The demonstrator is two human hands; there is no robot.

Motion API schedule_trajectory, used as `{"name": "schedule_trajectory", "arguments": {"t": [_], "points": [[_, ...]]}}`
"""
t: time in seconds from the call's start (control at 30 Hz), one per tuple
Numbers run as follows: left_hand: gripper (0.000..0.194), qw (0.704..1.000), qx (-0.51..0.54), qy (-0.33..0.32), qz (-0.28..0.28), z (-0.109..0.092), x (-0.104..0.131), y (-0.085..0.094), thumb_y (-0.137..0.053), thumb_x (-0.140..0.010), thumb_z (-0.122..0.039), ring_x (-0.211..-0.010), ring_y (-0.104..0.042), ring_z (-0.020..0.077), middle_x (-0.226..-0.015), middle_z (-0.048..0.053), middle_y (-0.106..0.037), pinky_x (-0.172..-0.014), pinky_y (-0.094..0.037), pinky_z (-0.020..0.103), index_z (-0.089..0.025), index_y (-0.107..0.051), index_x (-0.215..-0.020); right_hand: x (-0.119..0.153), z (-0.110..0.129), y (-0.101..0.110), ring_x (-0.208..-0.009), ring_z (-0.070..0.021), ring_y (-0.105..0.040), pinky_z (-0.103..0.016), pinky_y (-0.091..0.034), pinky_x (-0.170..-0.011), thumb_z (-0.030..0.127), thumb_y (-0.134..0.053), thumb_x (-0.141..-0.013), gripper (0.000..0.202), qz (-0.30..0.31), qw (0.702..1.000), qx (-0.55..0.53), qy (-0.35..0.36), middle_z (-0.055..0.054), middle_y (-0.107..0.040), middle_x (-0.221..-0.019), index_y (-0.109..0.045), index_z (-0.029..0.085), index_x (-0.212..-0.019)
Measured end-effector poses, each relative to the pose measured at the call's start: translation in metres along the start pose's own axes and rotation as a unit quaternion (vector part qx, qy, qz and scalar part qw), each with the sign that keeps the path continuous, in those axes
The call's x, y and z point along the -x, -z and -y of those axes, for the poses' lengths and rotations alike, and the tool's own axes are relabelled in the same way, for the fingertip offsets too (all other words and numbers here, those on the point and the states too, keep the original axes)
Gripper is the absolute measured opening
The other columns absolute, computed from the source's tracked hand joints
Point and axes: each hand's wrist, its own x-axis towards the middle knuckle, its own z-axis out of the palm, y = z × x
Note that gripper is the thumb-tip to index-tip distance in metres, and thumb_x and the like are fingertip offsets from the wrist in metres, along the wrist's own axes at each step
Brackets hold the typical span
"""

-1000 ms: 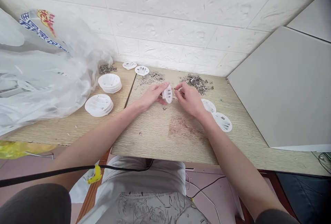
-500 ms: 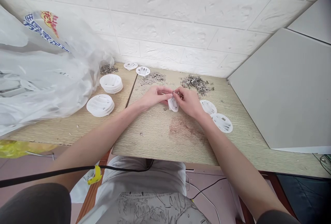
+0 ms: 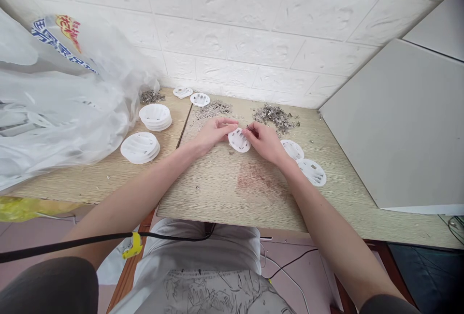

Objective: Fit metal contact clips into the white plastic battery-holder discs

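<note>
Above the middle of the table, my left hand (image 3: 216,134) pinches the upper left edge of a round white plastic disc (image 3: 239,140) with slots and small metal pieces. The fingers of my right hand (image 3: 261,139) are closed at the disc's right edge, and a thin dark tool (image 3: 251,129) shows between them. Behind the hands lie a heap of small metal parts (image 3: 276,119) and a looser scatter of light metal parts (image 3: 216,108). Beside my right forearm rest two more white discs, one nearer (image 3: 313,173) and one farther (image 3: 293,149).
Two stacks of white discs, a nearer (image 3: 139,147) and a farther (image 3: 155,117), stand on the left. A big plastic bag (image 3: 65,111) fills the far left. Two discs lie by the wall. A grey panel (image 3: 402,125) stands at the right.
The held disc has turned from nearly edge-on to face the camera, its slotted face now showing. My left hand has shifted slightly left, away from my right fingers.
</note>
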Motion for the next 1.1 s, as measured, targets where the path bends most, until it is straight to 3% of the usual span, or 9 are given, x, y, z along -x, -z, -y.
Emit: {"name": "schedule_trajectory", "arguments": {"t": [0.13,0.27,0.37,0.53,0.7,1.1], "points": [[0.029,0.991,0.11,-0.02,0.075,-0.0012,-0.0015,0.0026,-0.076,-0.073,-0.013,-0.089,-0.068,0.0134,-0.09,0.006,-0.073,-0.099,-0.048,0.036,-0.013,-0.069,-0.102,-0.0015,-0.0022,0.0013,-0.061,-0.014,-0.047,-0.028,-0.034,-0.06,0.033,-0.046,-0.092,0.021,-0.024,0.993,-0.107,-0.046,0.001,-0.054,-0.066,-0.049,0.02,-0.076],[0.039,0.988,0.091,-0.035,0.121,-0.0003,-0.0015,0.004,-0.082,-0.067,-0.015,-0.094,-0.068,0.0166,-0.097,0.007,-0.074,-0.104,-0.045,0.041,-0.015,-0.069,-0.105,-0.0014,-0.0042,-0.0004,-0.061,-0.0142,-0.047,-0.028,-0.036,-0.06,0.034,-0.046,-0.093,0.02,-0.022,0.984,-0.162,-0.068,0.001,-0.053,-0.065,-0.049,0.021,-0.078],[0.034,0.991,0.07,-0.039,0.111,-0.0002,-0.0004,0.0032,-0.082,-0.07,-0.025,-0.095,-0.068,0.0183,-0.1,0.01,-0.074,-0.104,-0.045,0.042,-0.014,-0.07,-0.1,-0.0015,-0.0048,-0.0025,-0.063,-0.0148,-0.048,-0.027,-0.036,-0.061,0.03,-0.045,-0.093,0.02,-0.014,0.989,-0.144,-0.043,0.001,-0.053,-0.064,-0.048,0.021,-0.076],[0.031,0.993,0.053,-0.022,0.101,-0.0018,0.0008,0.0018,-0.078,-0.075,-0.035,-0.099,-0.069,0.0204,-0.101,0.012,-0.074,-0.101,-0.049,0.042,-0.013,-0.071,-0.096,-0.0006,-0.0019,0.0007,-0.064,-0.0157,-0.053,-0.027,-0.037,-0.065,0.017,-0.039,-0.09,0.021,-0.004,0.998,-0.062,0.001,-0.002,-0.063,-0.07,-0.06,0.018,-0.088],[0.028,0.995,0.043,-0.003,0.085,-0.0023,0.0004,0.0016,-0.073,-0.079,-0.038,-0.092,-0.07,0.019,-0.095,0.011,-0.074,-0.097,-0.052,0.04,-0.012,-0.072,-0.091,0.002,-0.0021,0.0064,-0.064,-0.0172,-0.055,-0.028,-0.036,-0.067,0.024,-0.045,-0.091,0.025,-0.011,0.997,0.04,0.061,-0.004,-0.068,-0.072,-0.067,0.018,-0.081],[0.03,0.995,0.037,-0.001,0.089,-0.0007,0.0004,0.0012,-0.071,-0.081,-0.039,-0.086,-0.07,0.0174,-0.092,0.011,-0.074,-0.092,-0.054,0.037,-0.01,-0.072,-0.09,0.0025,-0.0032,0.0054,-0.063,-0.0165,-0.052,-0.027,-0.033,-0.064,0.022,-0.044,-0.091,0.029,-0.024,0.992,0.085,0.095,-0.005,-0.066,-0.07,-0.066,0.017,-0.072]]}}
